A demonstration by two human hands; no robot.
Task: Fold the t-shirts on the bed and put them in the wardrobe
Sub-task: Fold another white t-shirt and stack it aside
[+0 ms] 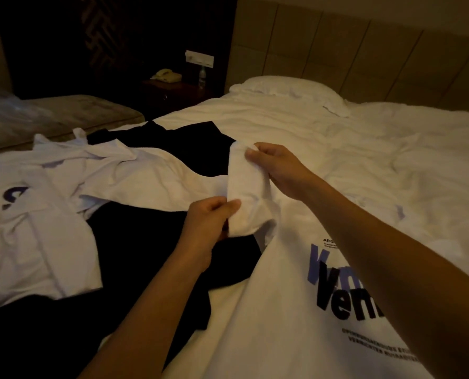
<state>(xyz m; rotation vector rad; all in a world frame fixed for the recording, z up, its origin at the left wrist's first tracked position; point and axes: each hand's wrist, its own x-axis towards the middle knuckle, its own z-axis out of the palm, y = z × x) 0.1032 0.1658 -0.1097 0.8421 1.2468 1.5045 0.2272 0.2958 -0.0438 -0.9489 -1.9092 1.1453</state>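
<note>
While both hands work one sleeve, the folding has barely begun.

Judging by the bed [337, 138], nothing is folded yet and no wardrobe is in view: the left hand [208, 222] and right hand [277, 168] each hold a pinching grip on the sleeve [244, 192] of the printed white t-shirt [277, 310], which hangs raised over the bed's near edge. A second white t-shirt [44, 228] lies crumpled toward the bed's left side, over black garments [135, 255] spread mid-bed. All of these look left to fold and carry away.
</note>
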